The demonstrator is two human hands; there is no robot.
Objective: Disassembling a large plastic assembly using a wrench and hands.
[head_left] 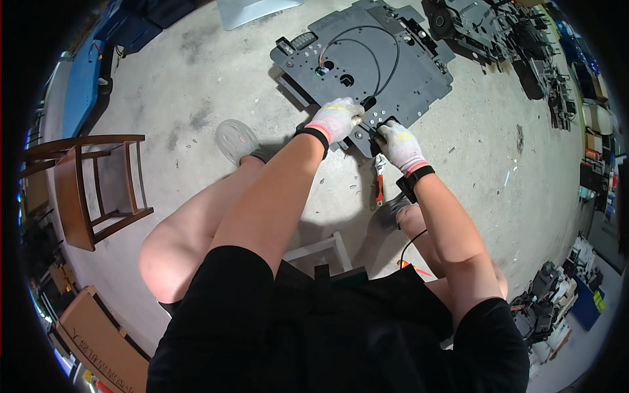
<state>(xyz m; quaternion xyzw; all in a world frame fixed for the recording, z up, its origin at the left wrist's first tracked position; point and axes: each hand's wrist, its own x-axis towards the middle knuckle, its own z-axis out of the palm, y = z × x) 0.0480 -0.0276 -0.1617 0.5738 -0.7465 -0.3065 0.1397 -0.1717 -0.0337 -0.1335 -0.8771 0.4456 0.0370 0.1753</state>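
A dark grey metal chassis plate [413, 85] with holes, screws and brackets lies on the floor in front of me. A black cable [398, 52] loops over its top and ends near a small connector with coloured wires [322, 70]. At the plate's near edge is my left hand [339, 119], in a white knitted glove, its fingers curled closed beside the cable's black end [369, 103]; what they hold is hidden. My right hand [401, 145], gloved alike, has its fingers closed around a black part [380, 136] at the near corner.
A hand tool with an orange-red handle [379, 187] lies on the floor below the plate. Dark machine parts [458, 33] are piled at the far right, more parts [544, 301] at the near right. A wooden chair [78, 196] stands left, a cardboard box [98, 340] near left.
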